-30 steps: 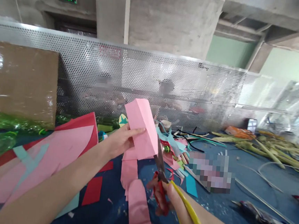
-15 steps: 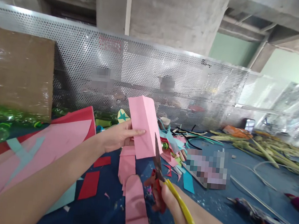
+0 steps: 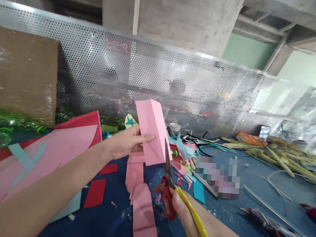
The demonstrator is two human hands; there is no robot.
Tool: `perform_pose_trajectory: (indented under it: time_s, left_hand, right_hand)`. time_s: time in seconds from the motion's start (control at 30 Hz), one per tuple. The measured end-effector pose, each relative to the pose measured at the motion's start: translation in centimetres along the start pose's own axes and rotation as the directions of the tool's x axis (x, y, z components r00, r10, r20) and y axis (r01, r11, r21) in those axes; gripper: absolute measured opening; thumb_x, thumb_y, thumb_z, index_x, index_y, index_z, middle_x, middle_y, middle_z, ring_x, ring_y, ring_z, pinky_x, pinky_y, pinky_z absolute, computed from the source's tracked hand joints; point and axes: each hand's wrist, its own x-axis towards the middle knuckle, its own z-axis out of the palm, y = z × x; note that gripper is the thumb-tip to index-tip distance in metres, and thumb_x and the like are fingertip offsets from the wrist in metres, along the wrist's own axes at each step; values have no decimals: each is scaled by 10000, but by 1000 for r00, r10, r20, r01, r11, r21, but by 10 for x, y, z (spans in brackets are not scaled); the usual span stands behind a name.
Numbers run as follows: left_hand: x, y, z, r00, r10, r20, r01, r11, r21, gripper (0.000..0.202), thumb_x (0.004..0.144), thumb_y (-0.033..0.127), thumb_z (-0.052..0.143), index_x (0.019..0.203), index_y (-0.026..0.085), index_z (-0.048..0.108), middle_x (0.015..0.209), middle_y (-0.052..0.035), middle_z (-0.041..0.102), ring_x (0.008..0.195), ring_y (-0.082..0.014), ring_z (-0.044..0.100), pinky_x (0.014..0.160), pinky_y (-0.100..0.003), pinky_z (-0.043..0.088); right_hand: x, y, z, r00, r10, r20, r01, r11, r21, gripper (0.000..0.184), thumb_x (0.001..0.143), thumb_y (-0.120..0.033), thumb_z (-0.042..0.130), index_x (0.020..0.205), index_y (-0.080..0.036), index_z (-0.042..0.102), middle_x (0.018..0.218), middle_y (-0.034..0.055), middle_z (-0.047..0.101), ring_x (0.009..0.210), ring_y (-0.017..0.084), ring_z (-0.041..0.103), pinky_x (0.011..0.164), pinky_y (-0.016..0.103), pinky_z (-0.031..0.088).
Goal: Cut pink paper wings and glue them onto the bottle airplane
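Observation:
My left hand [image 3: 128,141] pinches a folded piece of pink paper [image 3: 152,132] by its left side, thumb on the front. The paper stands up with a crease down its length. In my right hand [image 3: 179,209] is a pair of scissors [image 3: 198,225] with one yellow and one red handle. Their blades point up and touch the paper's lower right part; whether they cut into it I cannot tell. Below lie a pink strip with a rounded end [image 3: 144,209] and another pink paper piece [image 3: 134,175].
Pink and red sheets [image 3: 59,143] lie at left, before a cardboard panel [image 3: 20,73]. Red paper pieces [image 3: 95,193] are nearby. Colourful scraps lie right of centre. A glue gun [image 3: 270,228] rests at right, near dried stalks [image 3: 284,159]. A perforated metal screen [image 3: 151,66] stands behind.
The view has shifted very slightly. Both hands, the pink paper and the scissors keep nearly the same positions.

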Motion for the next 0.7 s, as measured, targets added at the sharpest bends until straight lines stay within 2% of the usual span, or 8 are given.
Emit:
perform_pose_trajectory:
  time_s: [0.1,0.27,0.4,0.53,0.7]
  left_hand:
    - [0,0,1,1000,-3,5,3,1000,6,274,726,186,790,980,170,690,1010,-62,735,951,-208,671,782,-278,542]
    - [0,0,-1,1000,0,11,-1,1000,19,285,744,188,776,1012,166,681,1041,-71,730,920,-189,675,759,-266,542]
    - [-1,1,-1,1000,10,29,-11,1000,27,274,747,183,772,1006,166,683,1027,-67,733,933,-198,673,790,-285,536]
    - [-1,2,0,998,25,52,-26,999,24,263,746,183,768,994,171,683,994,-59,738,948,-219,673,826,-331,531]
    - [-1,4,-1,997,38,64,-39,999,24,257,743,192,768,988,169,692,994,-66,739,959,-228,669,834,-343,529]
  right_hand:
    - [1,0,1,999,-22,27,22,1000,7,753,833,-794,261,1109,-194,623,793,54,578,714,225,592,709,376,516]
    - [3,-2,2,1000,-21,4,21,1000,21,777,815,-816,247,1060,-180,621,747,30,521,669,204,570,674,370,523]
    - [6,-3,5,999,-7,-36,11,994,108,837,755,-874,227,965,-164,620,694,8,461,602,182,540,588,337,522]
    - [6,-6,7,998,9,-66,-2,995,101,847,736,-890,213,886,-158,610,669,1,455,576,173,539,544,303,484]
    - [6,-4,6,995,-46,-85,53,995,82,790,752,-878,213,810,-177,574,654,-3,445,543,148,482,487,268,460]
